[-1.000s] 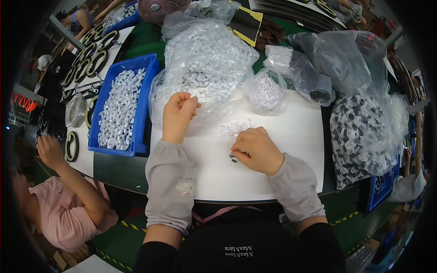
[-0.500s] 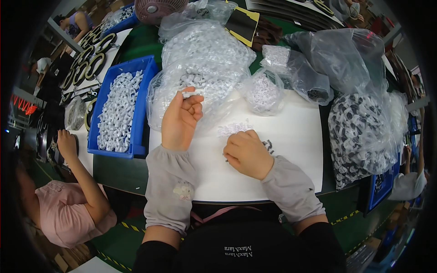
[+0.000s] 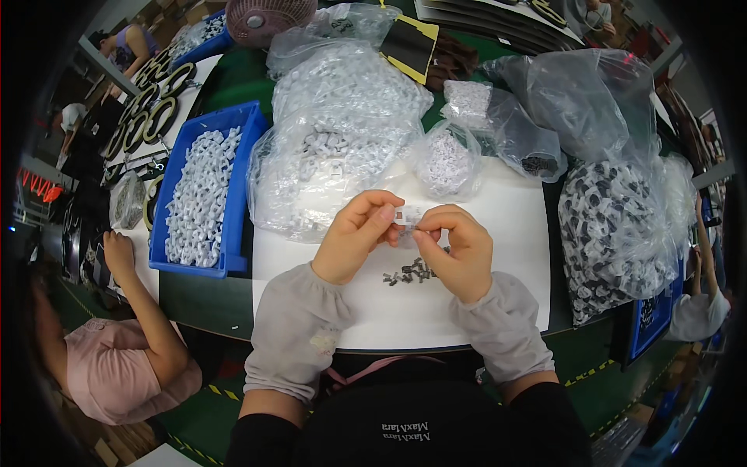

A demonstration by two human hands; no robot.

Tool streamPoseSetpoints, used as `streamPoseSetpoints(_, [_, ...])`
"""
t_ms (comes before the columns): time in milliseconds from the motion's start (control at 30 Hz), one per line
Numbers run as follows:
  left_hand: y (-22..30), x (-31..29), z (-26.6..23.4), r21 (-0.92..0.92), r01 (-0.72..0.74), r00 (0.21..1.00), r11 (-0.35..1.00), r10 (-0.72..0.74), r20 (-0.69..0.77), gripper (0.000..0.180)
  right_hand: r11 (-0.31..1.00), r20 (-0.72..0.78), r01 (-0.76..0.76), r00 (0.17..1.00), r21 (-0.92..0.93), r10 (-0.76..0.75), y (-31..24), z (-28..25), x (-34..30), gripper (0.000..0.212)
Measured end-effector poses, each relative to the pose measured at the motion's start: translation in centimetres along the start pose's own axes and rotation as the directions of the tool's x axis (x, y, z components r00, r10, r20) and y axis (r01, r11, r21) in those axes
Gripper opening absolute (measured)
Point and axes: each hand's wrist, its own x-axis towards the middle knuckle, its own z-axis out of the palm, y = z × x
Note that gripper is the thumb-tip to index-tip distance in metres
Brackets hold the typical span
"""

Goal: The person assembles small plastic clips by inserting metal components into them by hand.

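Note:
Over the white sheet (image 3: 389, 319), my left hand (image 3: 350, 241) pinches a small white plastic part (image 3: 401, 215) between thumb and fingers. My right hand (image 3: 464, 253) meets it from the other side, its thumb and forefinger pressed together at the part's edge. Whatever sits in the right fingertips is too small to make out. Below the hands lies a loose pile of small dark metal-looking pieces (image 3: 412, 272), partly covered by the right hand. Tiny pale pieces behind the fingers are mostly hidden.
At left stands a blue bin (image 3: 208, 271) of white parts. Beyond the hands lie a large clear bag (image 3: 342, 93) of white parts and a small bag (image 3: 445, 163) of pale pieces. A bag (image 3: 615, 233) of black-and-white parts sits right. A co-worker (image 3: 128, 358) works at left.
My left hand has come down and right from above the sheet, bringing the white part to the middle. My right hand has risen from the small pieces to meet it.

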Motion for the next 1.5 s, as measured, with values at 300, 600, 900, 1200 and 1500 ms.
streamPoseSetpoints(300, [-0.7, 0.3, 0.2, 0.071, -0.032, 0.996, 0.997, 0.026, 0.087, 0.019, 0.951, -0.007, 0.162, 0.985, -0.263, -0.170, -0.3, 0.0, 0.0, 0.017])
streamPoseSetpoints(600, [-0.9, 0.1, 0.0, -0.061, 0.100, 0.989, 0.993, -0.093, 0.113, 0.022, 0.937, 0.006, 0.190, 0.980, -0.294, -0.197, -0.4, 0.0, 0.0, 0.018])
streamPoseSetpoints(900, [-0.8, 0.0, -0.3, -0.147, 0.034, 0.996, 0.989, -0.021, 0.089, 0.019, 0.869, 0.074, 0.345, 0.937, -0.356, -0.342, -0.1, 0.3, -0.3, 0.031])
streamPoseSetpoints(1200, [-0.7, 0.0, -0.6, -0.171, -0.013, 0.998, 0.985, 0.023, 0.055, 0.017, 0.826, 0.154, 0.418, 0.908, -0.378, -0.389, 0.0, 0.4, -0.1, 0.042])
streamPoseSetpoints(1500, [-0.4, -0.2, -1.0, -0.135, -0.038, 0.988, 0.990, 0.057, 0.146, 0.023, 0.849, 0.255, 0.403, 0.909, -0.342, -0.329, 0.3, 0.7, -0.3, 0.048])
